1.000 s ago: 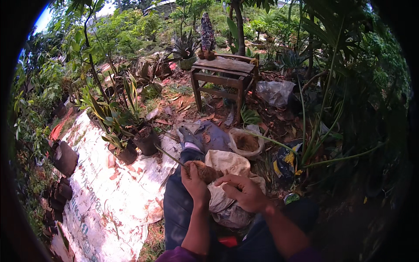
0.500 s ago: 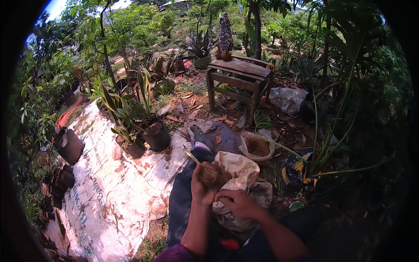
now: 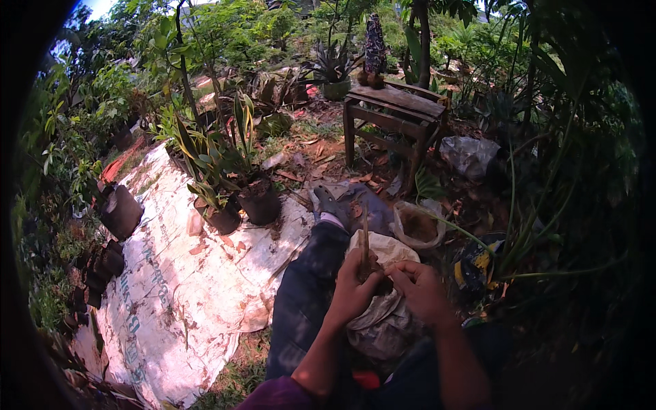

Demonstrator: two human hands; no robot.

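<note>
My left hand (image 3: 352, 290) is closed round a brown fibrous ball (image 3: 373, 266) with a pale stem (image 3: 365, 229) rising upright from it. Much of the ball is hidden behind the fingers and thumb. At the ball's right side, my right hand (image 3: 422, 287) has its thumb and fingertips pinched together close to the left thumb. Whatever lies in that pinch is too small to make out. Both hands are above a crumpled whitish sack (image 3: 383, 335) between my legs.
A small open bag of brown material (image 3: 418, 225) stands past the sack. Farther off is a wooden stool (image 3: 396, 113) bearing a wrapped, dark patterned object (image 3: 374, 44). Potted plants (image 3: 260, 198) stand on a white sheet (image 3: 198, 307) at left. Long green stalks (image 3: 560, 275) reach in from the right.
The fibrous ball has been turned, so its stem now points upward instead of up-left. My right hand has risen from beside the left wrist to the ball. The view has shifted slightly.
</note>
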